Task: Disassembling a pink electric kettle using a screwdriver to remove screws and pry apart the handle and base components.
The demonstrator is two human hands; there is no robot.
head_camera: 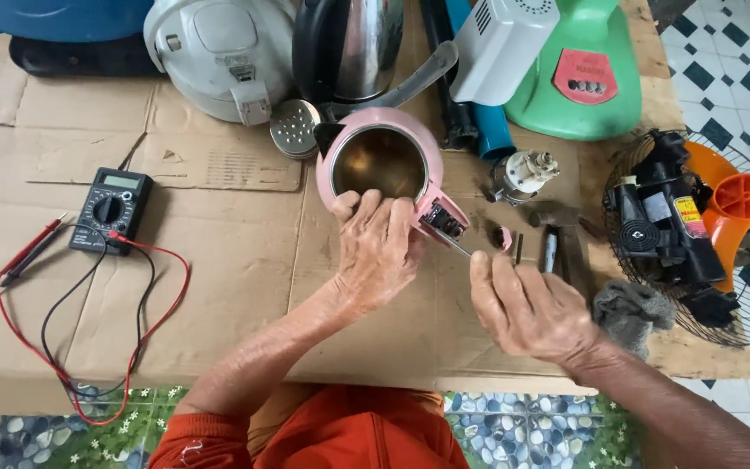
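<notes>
I see my left hand point(379, 252) clamped over the near rim of a pink kettle point(381, 165), its fingers point(373, 211) curled over the edge and gripping it. The kettle stands open, lid off, its metal inside showing just beyond those fingers. My right hand point(527, 308) is closed around a thin screwdriver point(455, 246), whose tip reaches the kettle's opened handle base point(443, 221), just right of my left fingers.

Everything lies on flattened cardboard point(219, 260) spread over the floor, creased and stained. Beyond its right edge I see white floor tiles point(740, 61) with dark blue diamonds; at the near edge, a mat with pebbles and flowers point(531, 426).

Well left of my left fingers sits a black meter point(112, 208) with red and black leads point(88, 347) looping toward me. Past the kettle stand a white rice cooker point(219, 56), a steel kettle point(349, 48) and a green fan base point(579, 78). A round perforated metal disc point(292, 128) lies just beyond the kettle's spout. Right of my right fingers lie a small white motor part point(523, 174), a few dark small parts point(549, 247), a grey rag point(631, 313) and a wire fan guard point(696, 243) with a black motor point(661, 226) and orange blades point(744, 195).
</notes>
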